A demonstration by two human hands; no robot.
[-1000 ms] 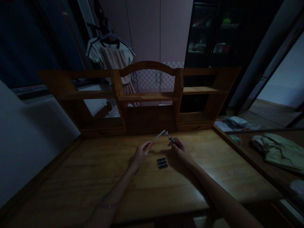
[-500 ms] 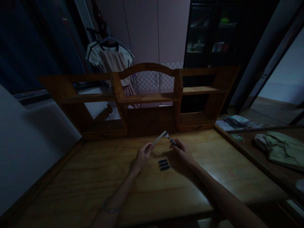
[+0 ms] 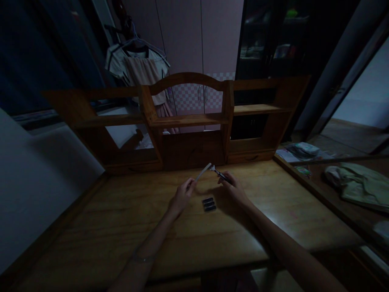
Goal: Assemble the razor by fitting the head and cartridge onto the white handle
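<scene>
Dim light, detail poor; left hand [image 3: 181, 197] closed in pinch on low end of pale thin stick [image 3: 203, 172]; stick angled up-right, likely so far tip meets other tool; small dark ribbed pack [image 3: 209, 204] flat on desk [image 3: 121, 211] between hands, probably parked within reach; slim dark-handled tool [image 3: 219, 174] points up-left, metal tip touching or just beside stick tip, cannot tell which; right hand [image 3: 234, 189] curled shut round its handle, raised off desk; green cloth [image 3: 358, 184] far right, well apart.
</scene>
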